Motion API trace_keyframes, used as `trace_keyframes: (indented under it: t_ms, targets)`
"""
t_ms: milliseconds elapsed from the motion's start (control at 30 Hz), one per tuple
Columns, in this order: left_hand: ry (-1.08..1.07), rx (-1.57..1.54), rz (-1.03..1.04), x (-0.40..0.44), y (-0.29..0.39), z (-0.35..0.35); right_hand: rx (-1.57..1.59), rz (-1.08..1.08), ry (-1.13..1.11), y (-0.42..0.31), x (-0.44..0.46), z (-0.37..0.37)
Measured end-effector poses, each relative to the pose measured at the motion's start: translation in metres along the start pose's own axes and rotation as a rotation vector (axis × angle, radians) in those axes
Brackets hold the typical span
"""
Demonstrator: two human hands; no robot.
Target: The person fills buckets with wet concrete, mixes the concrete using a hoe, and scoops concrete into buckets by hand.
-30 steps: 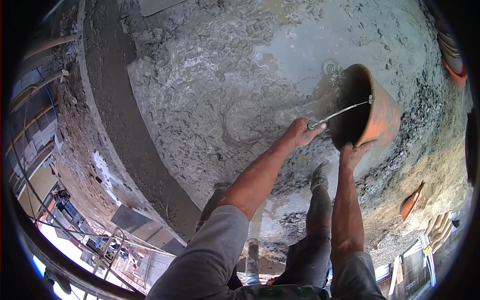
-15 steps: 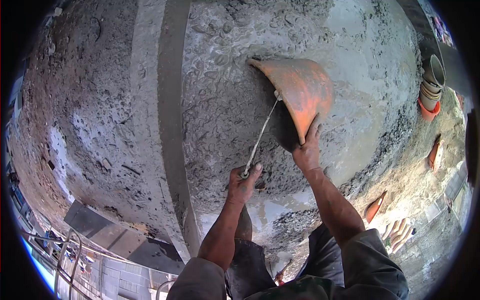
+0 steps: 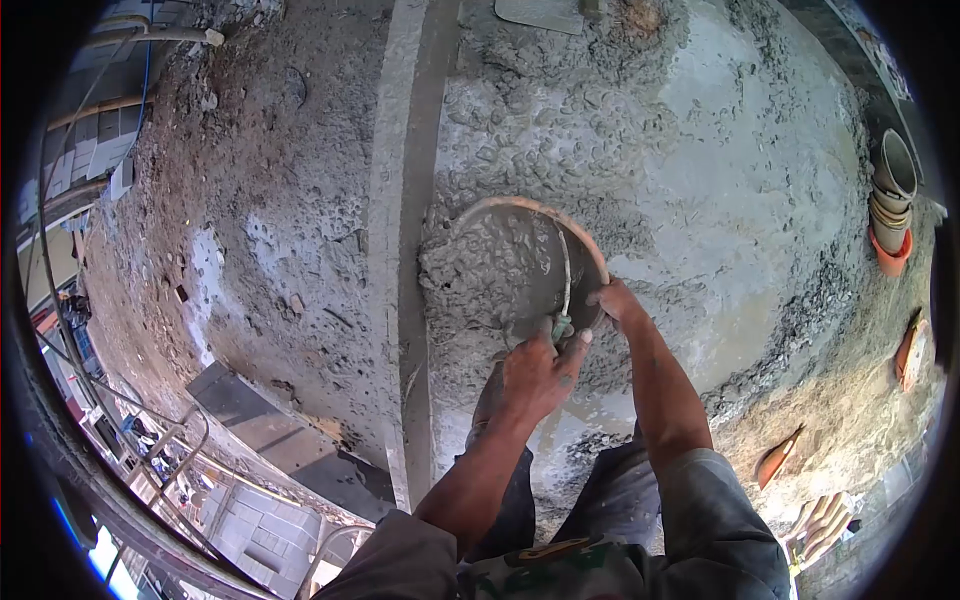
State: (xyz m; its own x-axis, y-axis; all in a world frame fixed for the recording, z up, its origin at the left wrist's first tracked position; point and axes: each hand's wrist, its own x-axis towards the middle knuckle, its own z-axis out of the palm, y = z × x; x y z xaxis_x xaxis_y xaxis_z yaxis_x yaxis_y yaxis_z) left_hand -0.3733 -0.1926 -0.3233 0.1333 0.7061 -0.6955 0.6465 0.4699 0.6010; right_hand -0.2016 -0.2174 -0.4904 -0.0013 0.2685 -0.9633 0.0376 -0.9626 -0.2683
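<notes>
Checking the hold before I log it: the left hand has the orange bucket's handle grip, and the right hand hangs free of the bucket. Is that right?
Not quite: the right hand isn't free. The head view shows it holding the orange bucket's rim. The left hand does have the handle grip.

Over the wet concrete (image 3: 770, 175), a hand could pass right of the bucket (image 3: 572, 222), as far as the stacked pails (image 3: 893, 192) by the right edge. Toward the top edge there is room up to the flat board (image 3: 540, 12). Along the left edge runs the ledge (image 3: 396, 180), near the bucket. The handle (image 3: 567, 275) and left hand (image 3: 543, 375) obstruct the bucket's mouth; the right hand (image 3: 618, 303) blocks its near right rim. Legs (image 3: 610, 490) bar the bottom edge.
</notes>
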Motion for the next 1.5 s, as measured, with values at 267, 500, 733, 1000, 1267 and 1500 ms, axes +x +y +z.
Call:
trace_keyframes:
  t_ms: [267, 500, 733, 1000, 1267, 1500]
  targets:
    - [-0.109, -0.091, 0.066, 0.017, -0.035, 0.051, 0.181, -0.129, 0.497, 0.123, 0.071, -0.012]
    - [0.005, -0.001, -0.076, 0.026, 0.0, -0.003, 0.364, 0.092, 0.174, 0.052, -0.038, -0.022]
    - [-0.08, -0.316, -0.146, -0.092, 0.135, -0.158, 0.178, -0.12, 0.112, -0.057, -0.237, -0.001]
    - [0.135, -0.686, 0.405, -0.273, 0.249, -0.361, 0.14, -0.554, -0.112, -0.224, -0.503, 0.056]
    - [0.32, -0.727, 0.773, -0.346, 0.329, -0.509, 0.056, -0.974, -0.229, -0.347, -0.645, 0.116]
    - [1.092, -0.157, 1.052, -0.327, 0.343, -0.55, -0.093, -1.447, 0.382, -0.399, -0.621, 0.11]
